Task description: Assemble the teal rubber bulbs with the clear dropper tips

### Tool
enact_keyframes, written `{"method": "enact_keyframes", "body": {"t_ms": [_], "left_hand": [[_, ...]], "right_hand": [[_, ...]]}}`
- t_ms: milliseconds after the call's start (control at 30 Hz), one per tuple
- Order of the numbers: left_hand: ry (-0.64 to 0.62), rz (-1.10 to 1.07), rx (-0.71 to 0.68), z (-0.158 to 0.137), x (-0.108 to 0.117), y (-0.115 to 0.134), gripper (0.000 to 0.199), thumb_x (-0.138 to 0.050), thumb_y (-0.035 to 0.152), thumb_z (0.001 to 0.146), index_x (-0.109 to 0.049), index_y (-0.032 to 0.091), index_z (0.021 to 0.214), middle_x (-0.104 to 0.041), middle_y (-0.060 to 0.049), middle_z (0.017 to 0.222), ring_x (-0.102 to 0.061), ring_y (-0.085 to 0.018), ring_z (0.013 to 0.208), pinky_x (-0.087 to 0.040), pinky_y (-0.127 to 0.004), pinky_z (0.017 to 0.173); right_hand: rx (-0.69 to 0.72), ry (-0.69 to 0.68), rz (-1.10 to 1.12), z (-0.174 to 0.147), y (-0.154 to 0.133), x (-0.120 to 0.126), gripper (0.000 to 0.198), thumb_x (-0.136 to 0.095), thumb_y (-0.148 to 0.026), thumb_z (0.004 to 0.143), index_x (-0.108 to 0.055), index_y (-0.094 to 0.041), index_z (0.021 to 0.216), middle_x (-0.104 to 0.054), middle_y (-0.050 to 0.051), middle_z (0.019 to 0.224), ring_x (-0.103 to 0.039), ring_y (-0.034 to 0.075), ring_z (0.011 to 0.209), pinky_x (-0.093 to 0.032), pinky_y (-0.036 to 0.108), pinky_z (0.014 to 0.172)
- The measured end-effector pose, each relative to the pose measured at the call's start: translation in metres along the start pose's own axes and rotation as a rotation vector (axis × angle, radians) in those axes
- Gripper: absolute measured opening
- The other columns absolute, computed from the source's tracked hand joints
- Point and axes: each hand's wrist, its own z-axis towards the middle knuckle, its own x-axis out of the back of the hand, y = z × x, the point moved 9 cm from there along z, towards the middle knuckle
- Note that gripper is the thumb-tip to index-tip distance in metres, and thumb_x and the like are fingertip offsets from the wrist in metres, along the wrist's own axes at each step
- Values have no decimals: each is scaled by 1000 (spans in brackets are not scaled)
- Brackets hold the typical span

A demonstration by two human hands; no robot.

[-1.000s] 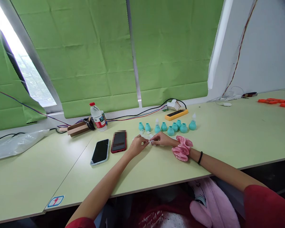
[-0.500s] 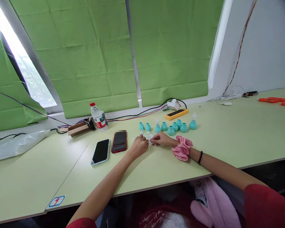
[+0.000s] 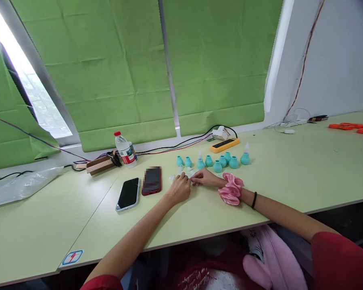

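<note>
My left hand (image 3: 181, 188) and my right hand (image 3: 204, 177) meet over the table, fingertips almost touching. Both are closed in a pinch; whatever sits between the fingers is too small and hidden to name. Loose translucent pieces (image 3: 172, 177) lie just beyond my left hand. Behind the hands stand several small turquoise pots (image 3: 217, 166) with narrow necks. Clear pointed tips rise from a turquoise pot (image 3: 201, 163) behind my right hand and from another pot (image 3: 245, 158) at the right end.
Left of my hands lie a red-cased phone (image 3: 151, 180) and a pale-cased phone (image 3: 128, 195). A red-capped bottle (image 3: 125, 150) and a cardboard box (image 3: 101, 164) stand farther back. A yellow power strip (image 3: 224, 145) and cables run along the wall. Orange scissor-like handles (image 3: 345, 126) lie far right.
My left hand has turned slightly and shifted a little to the right, closer to my right hand's fingertips. The pots and phones stay in place.
</note>
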Motion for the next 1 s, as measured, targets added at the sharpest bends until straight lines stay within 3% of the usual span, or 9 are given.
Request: {"method": "enact_keyframes", "body": {"t_ms": [200,333,467,633,867,1000], "left_hand": [[119,-390,236,-3,6,-32,17,-42,13,72,-58,14,70,-57,-5,65,-48,-16,73,-39,-26,66],[184,-715,412,-6,8,-59,27,-44,33,75,-62,13,76,-61,-4,70,-51,-13,65,-39,-23,59],[125,-1023,422,-4,0,-64,38,-47,44,72,-63,10,68,-61,-4,64,-50,-11,56,-39,-21,53],[74,-1334,435,-3,-8,-59,37,-57,44,65,-64,8,70,-59,-5,58,-45,-7,46,-37,-20,48],[96,-1412,407,-3,-7,-56,32,-63,39,61,-65,8,70,-57,-4,53,-44,-7,43,-36,-19,44],[134,-1487,432,-4,-5,-55,31,-64,37,61,-65,7,70,-57,-4,54,-45,-7,45,-36,-19,45]], "right_hand": [[41,39,-58,1,-7,1,34,-55,-38,69,-64,-9,83,-62,7,70,-53,13,62,-41,24,57],[156,133,-49,-3,-27,6,34,-58,-35,67,-62,-11,91,-62,7,82,-52,13,67,-42,24,60],[253,155,34,-8,-43,6,32,-62,-31,64,-62,-13,90,-61,6,86,-52,12,69,-43,24,62],[189,211,139,-8,-39,12,33,-65,-32,60,-63,-12,86,-62,7,80,-54,14,70,-44,24,57],[140,190,102,-8,-38,11,32,-65,-35,60,-65,-11,81,-63,7,77,-56,14,68,-44,25,58],[184,176,16,-9,-46,11,34,-64,-35,60,-63,-11,85,-62,6,76,-55,13,67,-45,24,60]]}}
